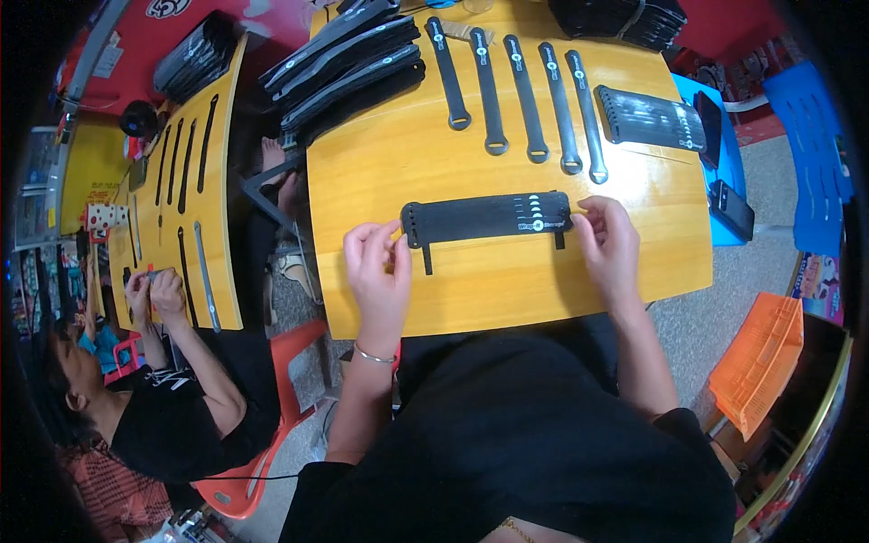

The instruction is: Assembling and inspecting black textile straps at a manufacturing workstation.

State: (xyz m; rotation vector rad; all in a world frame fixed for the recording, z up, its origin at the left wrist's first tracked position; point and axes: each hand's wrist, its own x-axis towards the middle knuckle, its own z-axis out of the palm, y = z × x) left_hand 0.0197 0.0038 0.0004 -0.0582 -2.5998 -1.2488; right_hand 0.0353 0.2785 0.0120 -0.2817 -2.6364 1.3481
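Yellow wooden table (pixel 507 285); piled black straps (pixel 348 77) at far left. Strap bundle (pixel 471 220) lies near the front edge, between both hands. Left hand (pixel 376 262), right hand (pixel 613 244): half-curled at its ends, grip cannot be told. Narrow black strips (pixel 428 261) protrude beneath

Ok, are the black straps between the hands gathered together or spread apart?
Gathered: the black straps overlap in one bundle between the left hand and right hand, unlike the five separate straps beyond.
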